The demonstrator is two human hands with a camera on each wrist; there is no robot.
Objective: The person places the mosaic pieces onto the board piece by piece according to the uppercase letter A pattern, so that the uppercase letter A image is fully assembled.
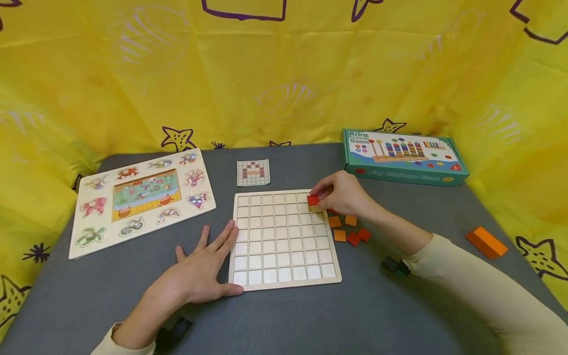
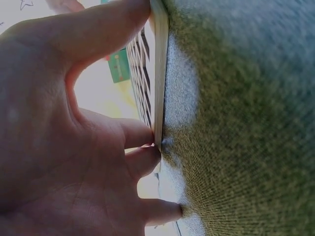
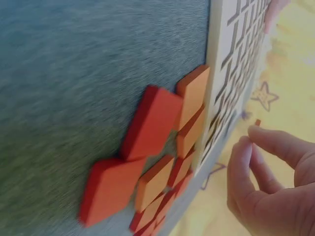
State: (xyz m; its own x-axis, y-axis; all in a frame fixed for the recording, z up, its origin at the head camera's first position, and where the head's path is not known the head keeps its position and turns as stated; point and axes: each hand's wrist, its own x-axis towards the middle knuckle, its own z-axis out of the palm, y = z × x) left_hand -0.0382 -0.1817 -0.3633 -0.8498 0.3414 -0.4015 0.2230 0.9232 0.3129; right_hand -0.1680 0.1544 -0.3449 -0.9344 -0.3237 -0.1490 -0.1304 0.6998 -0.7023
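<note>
A pale wooden grid board (image 1: 285,285) with square cells lies in the middle of the table. My right hand (image 1: 343,193) pinches a small red square tile (image 1: 313,200) between thumb and fingers, over the board's far right corner; in the right wrist view only a sliver of the tile shows at the fingertips. Spread fingers of my left hand (image 1: 199,271) rest along the board's left edge, the thumb on its near left corner. Several loose tiles lie beside the board's right edge, among them a red tile (image 1: 353,239) and an orange tile (image 1: 339,235). Part of that group is hidden beneath the right hand.
Behind the board lies a small pattern card (image 1: 253,181). A sea-animal puzzle board (image 1: 146,234) is at the left, and a green Ring Challenge Game box (image 1: 404,175) at the back right. An orange block (image 1: 486,242) sits far right. Yellow cloth (image 1: 284,64) surrounds the table.
</note>
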